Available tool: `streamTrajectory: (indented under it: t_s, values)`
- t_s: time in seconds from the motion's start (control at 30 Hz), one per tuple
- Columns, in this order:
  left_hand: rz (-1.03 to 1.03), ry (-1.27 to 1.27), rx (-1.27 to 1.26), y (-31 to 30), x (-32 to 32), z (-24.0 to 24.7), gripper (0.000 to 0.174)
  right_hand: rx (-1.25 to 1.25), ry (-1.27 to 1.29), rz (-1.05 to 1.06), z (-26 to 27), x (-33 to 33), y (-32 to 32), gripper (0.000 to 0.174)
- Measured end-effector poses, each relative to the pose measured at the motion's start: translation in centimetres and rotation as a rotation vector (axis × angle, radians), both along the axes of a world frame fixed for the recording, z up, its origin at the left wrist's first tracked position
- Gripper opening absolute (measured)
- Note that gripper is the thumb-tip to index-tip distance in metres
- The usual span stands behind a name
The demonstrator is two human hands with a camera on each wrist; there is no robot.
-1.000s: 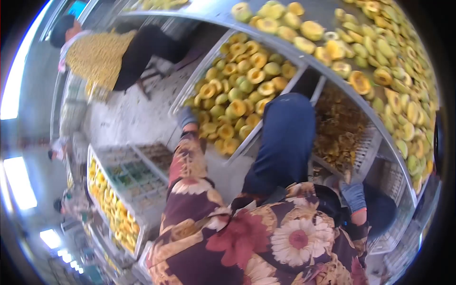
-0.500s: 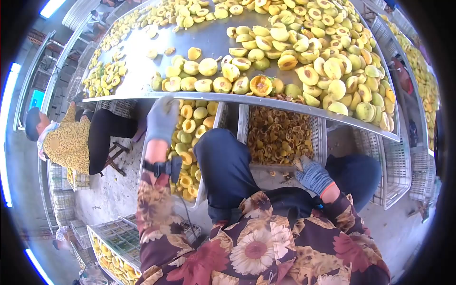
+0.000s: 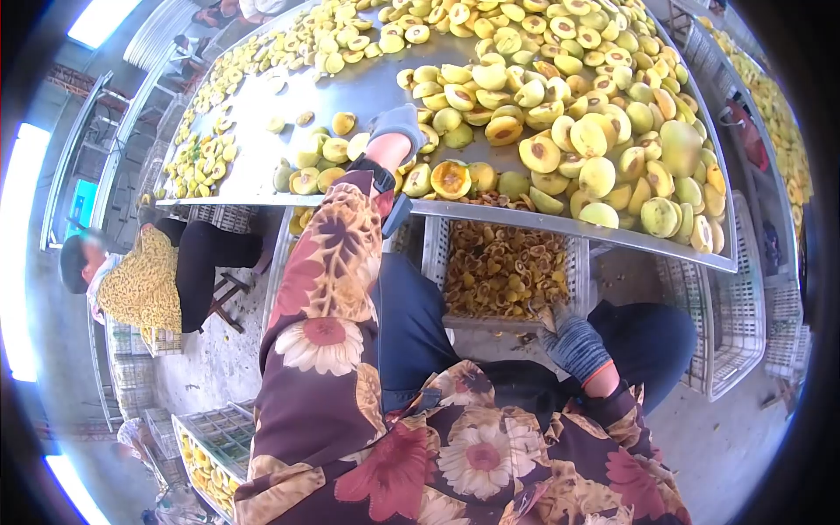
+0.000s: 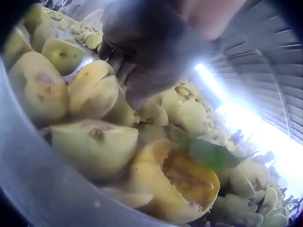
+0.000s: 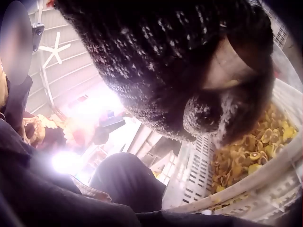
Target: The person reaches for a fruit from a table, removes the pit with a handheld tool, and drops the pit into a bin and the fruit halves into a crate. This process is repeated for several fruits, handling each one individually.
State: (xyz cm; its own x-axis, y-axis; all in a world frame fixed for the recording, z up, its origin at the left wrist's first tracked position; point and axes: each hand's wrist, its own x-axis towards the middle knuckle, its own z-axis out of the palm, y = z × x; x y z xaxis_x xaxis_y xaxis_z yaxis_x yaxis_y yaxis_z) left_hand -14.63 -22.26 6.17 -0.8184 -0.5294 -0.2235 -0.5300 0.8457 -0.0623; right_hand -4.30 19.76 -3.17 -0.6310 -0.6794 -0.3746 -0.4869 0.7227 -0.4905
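so, one grey-gloved left hand (image 3: 401, 127), one striped blue-grey gloved right hand (image 3: 575, 346), one whitish plastic crate (image 3: 577, 267) of countless brown scraps (image 3: 503, 271), easily dozens of yellow-green fruit halves (image 3: 597, 177)

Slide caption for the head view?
Gloved left hand reaches among halved fruit on a metal table; right hand near a crate of brownish pieces.

We are in a fruit-processing workshop: halved fruit (image 3: 598, 177) lies heaped across a broad metal desk (image 3: 249, 171), slatted plastic crates (image 3: 739, 297) stand beneath and beside it, another person (image 3: 144, 289) sits nearby, and a ribbed roof (image 4: 267, 56) spans overhead.
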Motion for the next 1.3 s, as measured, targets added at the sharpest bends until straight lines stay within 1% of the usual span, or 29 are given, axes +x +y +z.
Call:
streamTrajectory:
  t_s: [0.1, 0.2, 0.27, 0.33, 0.4, 0.43, 0.47, 0.5, 0.53, 0.57, 0.6, 0.63, 0.67, 0.7, 0.8, 0.83, 0.87, 0.9, 0.93, 0.97, 1.0, 1.03, 1.07, 1.1, 1.13, 1.17, 1.2, 1.3]
  values:
    - [-0.037, -0.095, 0.012, 0.5, -0.8, 0.6, 0.052, 0.012, 0.005, 0.037, -1.0, -0.1, 0.1, 0.046]
    - [-0.127, -0.039, 0.008, 1.2, -0.3, 1.1, 0.052, 0.037, 0.067, 0.152, -2.2, -0.3, 0.6, 0.045]
    - [-0.098, -0.088, 0.036, 0.9, -0.6, -0.1, 0.049, 0.050, 0.079, 0.179, -2.0, 0.0, 0.3, 0.045]
    - [-0.099, -0.066, 0.060, 1.0, 0.0, -0.4, 0.049, 0.066, 0.064, 0.104, -0.2, 0.0, -0.3, 0.045]
    - [-0.145, 0.271, 0.075, -0.1, 1.6, -0.3, 0.046, -0.012, 0.064, 0.033, 0.7, 0.1, -0.5, 0.042]
    - [-0.169, 0.440, 0.084, 0.4, 2.5, 0.5, 0.045, -0.052, 0.065, -0.005, 1.2, 0.1, -0.6, 0.040]
    - [-0.101, 0.624, 0.391, 1.4, 3.4, 1.0, 0.042, -0.153, 0.048, -0.051, 2.0, -0.1, -0.9, 0.038]
    - [-0.025, 0.798, 0.703, 3.9, 5.4, 3.2, 0.039, -0.253, 0.030, -0.093, 3.1, -0.3, -1.4, 0.036]
    - [0.058, 0.960, 1.021, 5.8, 7.3, 4.3, 0.036, -0.351, 0.012, -0.132, 3.9, -0.4, -2.0, 0.035]
    - [0.077, 0.904, 1.321, 6.2, 8.9, 4.3, 0.032, -0.513, 0.125, -0.137, 4.4, -0.5, -3.0, 0.037]
    - [0.098, 0.829, 1.623, 6.5, 10.5, 4.2, 0.028, -0.599, 0.166, -0.152, 5.2, -0.8, -4.3, 0.038]
    - [0.157, 0.877, 1.768, 8.1, 11.7, 3.9, 0.026, -0.684, 0.207, -0.165, 6.2, -1.1, -5.7, 0.039]
    - [0.219, 0.923, 1.915, 9.8, 12.7, 3.7, 0.025, -0.742, 0.315, -0.147, 7.9, -1.3, -7.3, 0.038]
    - [0.241, 0.960, 1.978, 10.9, 13.7, 3.5, 0.020, -0.798, 0.421, -0.126, 9.2, -1.5, -8.7, 0.038]
    - [0.363, 1.004, 1.987, 13.1, 15.4, 1.9, 0.023, -0.814, 0.606, -0.123, 9.0, -2.5, -12.0, 0.036]
    - [0.301, 1.090, 1.996, 14.0, 15.6, 1.3, 0.027, -0.755, 0.498, -0.160, 9.9, -2.4, -12.6, 0.034]
    - [0.225, 1.080, 1.935, 14.6, 16.4, 0.7, 0.031, -0.701, 0.382, -0.182, 10.8, -2.0, -13.5, 0.034]
    - [0.179, 1.123, 1.879, 15.0, 16.6, -0.8, 0.034, -0.705, 0.370, -0.160, 10.2, -2.1, -13.8, 0.024]
    - [0.004, 1.239, 1.615, 15.2, 15.9, -2.5, 0.034, -0.708, 0.357, -0.139, 9.6, -2.2, -14.1, 0.018]
    - [0.056, 1.207, 1.514, 15.9, 17.5, -0.4, 0.034, -0.699, 0.363, -0.135, 9.0, -2.3, -14.2, 0.020]
    - [0.172, 1.376, 1.759, 17.2, 16.4, -4.1, 0.033, -0.686, 0.380, -0.149, 8.3, -2.1, -14.1, 0.023]
    - [0.008, 1.399, 1.462, 17.2, 15.3, -6.4, 0.034, -0.661, 0.373, -0.186, 7.5, -2.2, -14.0, 0.026]
    - [0.003, 1.328, 1.485, 16.9, 15.8, -6.5, 0.035, -0.644, 0.338, -0.231, 7.0, -2.3, -13.7, 0.029]
    - [-0.004, 1.256, 1.504, 16.4, 16.3, -6.6, 0.037, -0.621, 0.183, -0.294, 6.8, -2.4, -13.4, 0.032]
    - [0.133, 1.105, 1.837, 16.8, 16.6, -5.3, 0.038, -0.591, 0.037, -0.365, 6.6, -2.6, -13.1, 0.036]
    - [0.120, 1.096, 1.834, 16.9, 17.0, -4.8, 0.038, -0.603, 0.081, -0.351, 5.2, -3.3, -12.5, 0.036]
    - [0.101, 1.083, 1.835, 16.9, 17.5, -4.4, 0.039, -0.616, 0.129, -0.343, 4.9, -3.4, -12.5, 0.037]
    - [0.000, 1.064, 1.779, 16.7, 17.8, -4.8, 0.041, -0.506, 0.252, -0.292, 5.2, -2.8, -12.1, 0.035]
